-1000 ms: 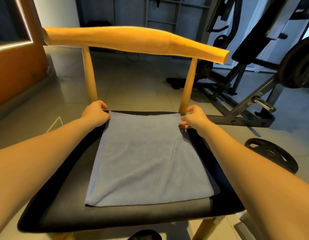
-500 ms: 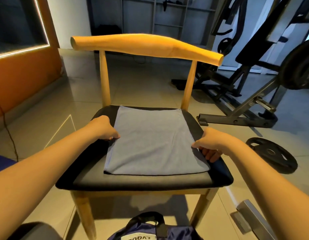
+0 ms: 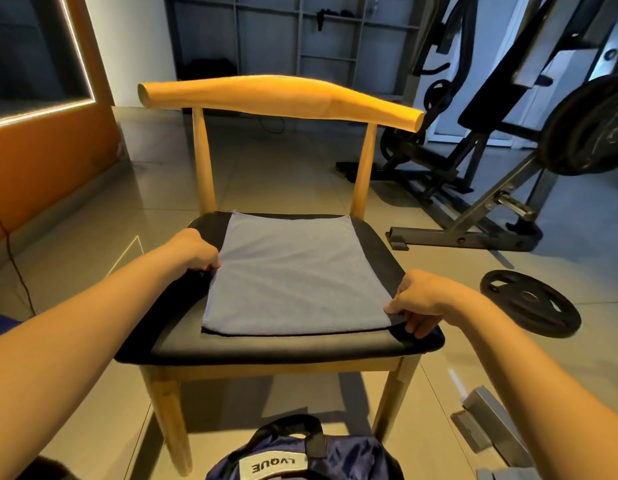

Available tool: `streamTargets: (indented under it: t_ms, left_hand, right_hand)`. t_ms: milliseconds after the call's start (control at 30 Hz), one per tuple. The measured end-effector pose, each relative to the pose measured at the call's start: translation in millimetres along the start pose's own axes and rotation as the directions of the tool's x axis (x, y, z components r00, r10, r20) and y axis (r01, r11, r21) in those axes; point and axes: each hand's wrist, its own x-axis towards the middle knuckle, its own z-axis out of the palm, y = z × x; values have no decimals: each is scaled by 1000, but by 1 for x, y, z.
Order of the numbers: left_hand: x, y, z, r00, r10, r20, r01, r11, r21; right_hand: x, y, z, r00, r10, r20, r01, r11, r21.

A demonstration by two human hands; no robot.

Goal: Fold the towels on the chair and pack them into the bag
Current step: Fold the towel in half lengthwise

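A grey-blue towel [image 3: 293, 275] lies flat on the black seat of a wooden chair [image 3: 280, 102]. My left hand [image 3: 196, 249] is curled at the towel's left edge, about halfway along it, fingers pinching the cloth. My right hand [image 3: 418, 303] pinches the towel's near right corner, fingers tucked under the edge. A dark blue bag [image 3: 300, 459] with black handles and a white label sits on the floor in front of the chair, cut off by the bottom of the view.
A weight bench frame [image 3: 474, 233] and a loaded barbell plate [image 3: 591, 129] stand at the right. A loose weight plate [image 3: 529, 303] lies on the tiled floor right of the chair. An orange wall [image 3: 41, 161] is at left, grey shelving [image 3: 300, 36] behind.
Both hands slid from the towel's far corners toward me along its side edges. My head pulled back, bringing the whole chair and the bag into view.
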Motion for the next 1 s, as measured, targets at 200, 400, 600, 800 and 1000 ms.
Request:
streamTargets:
  t_ms: [200,400,600,800,1000]
  left_hand:
    - [-3,-5,10,998,68,16,-69,995,72]
    - [-35,-21,21,966,259,-23,-248,945,213]
    - [-81,-40,17,824,561,77,-566,821,80]
    - [-104,-63,24,627,720,297,-770,516,375]
    - [-111,-75,28,530,835,150,-777,406,481]
  right_hand:
    - [-3,0,2,1000,-19,-23,20,999,34]
    - [-6,11,0,1000,-23,22,19,991,131]
    - [-12,34,-7,997,-26,66,2,941,339]
    - [-26,48,-2,984,-177,37,141,877,459]
    - [-43,64,1,959,-285,-7,251,835,490]
